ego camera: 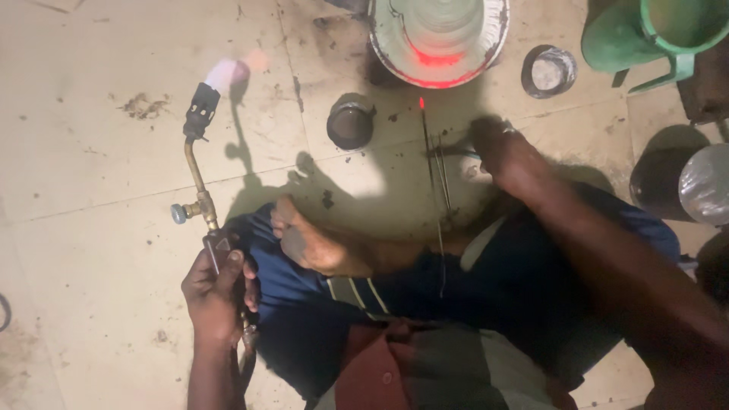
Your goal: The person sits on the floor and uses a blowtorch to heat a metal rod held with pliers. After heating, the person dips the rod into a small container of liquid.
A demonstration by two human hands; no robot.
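The person is wearing dark blue trousers [288, 288] that are bunching in folds around the knees. The shirt [425, 364] is showing blocks of rust red and grey-green, with a button on the red part and a striped bit near the waist. Both forearms are showing bare, no sleeves reaching them, and the one foot [319, 243] in view is going without a shoe.

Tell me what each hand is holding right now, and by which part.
Left hand grips the lit brass gas torch by its lower handle, below the valve knob. Right hand rests by thin metal rods; whether it grips them cannot be told.
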